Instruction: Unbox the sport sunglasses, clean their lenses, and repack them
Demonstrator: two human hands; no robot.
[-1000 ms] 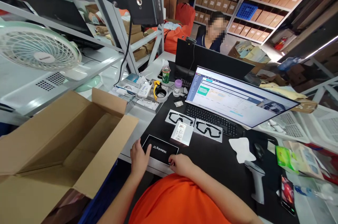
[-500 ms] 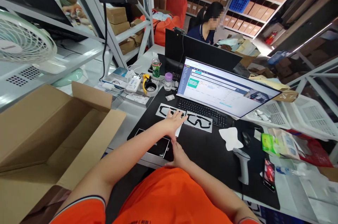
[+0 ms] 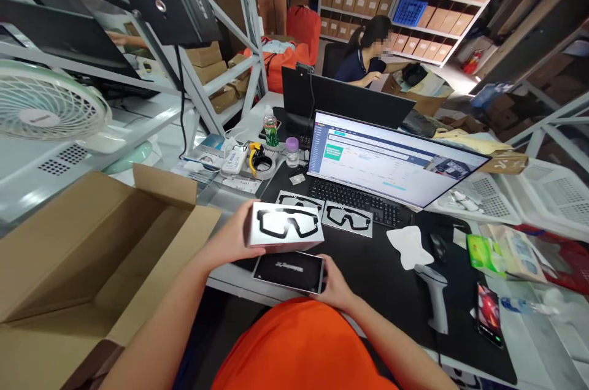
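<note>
My left hand [image 3: 234, 233] grips the left end of a white glasses box [image 3: 288, 237], which has black-framed glasses printed on its face and is raised over the desk. Below it, close to my body, is a flat black-faced box [image 3: 289, 271] with pale lettering and a white edge. The fingers of my right hand [image 3: 337, 282] are closed on that box's right end. Two more glasses boxes lie flat by the keyboard: one in full sight [image 3: 347, 219], the other [image 3: 299, 198] partly hidden behind the raised box.
An open cardboard carton [image 3: 151, 243] stands at left. A monitor [image 3: 391, 160] and keyboard [image 3: 354, 198] are behind the boxes. To the right lie a barcode scanner [image 3: 435, 298], a mouse [image 3: 438, 248] and a phone [image 3: 488, 313]. A co-worker [image 3: 356, 65] sits beyond.
My hands, together over the desk before, are now apart. The left has taken hold of the white glasses box and the right of the black-faced box. The view has shifted slightly.
</note>
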